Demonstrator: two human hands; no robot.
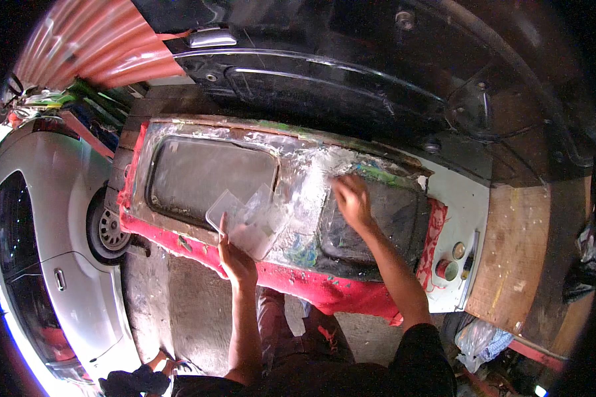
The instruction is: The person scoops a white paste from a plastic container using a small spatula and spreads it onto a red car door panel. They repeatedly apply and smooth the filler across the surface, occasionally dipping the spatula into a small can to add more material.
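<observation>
A silver car (53,218) stands left; small round tins (451,261) sit on a white board (467,205) right.

Head-worn fisheye (looking down), close overhead

The right hand (351,198) is blurred, so its fingers cannot be told apart, and you cannot tell if it holds a tool or just presses flat on the panel (298,178). The clear tub (248,221) in the left hand (235,258) hides a bit of the panel behind it, and what is inside the tub is too pale to make out. The silver car (53,218) is cut off by the dark round rim on the left. The two small tins (451,261) on the table (516,251) are too small to tell what is in them. The heap of bags (480,341) at the lower right is unclear.
</observation>
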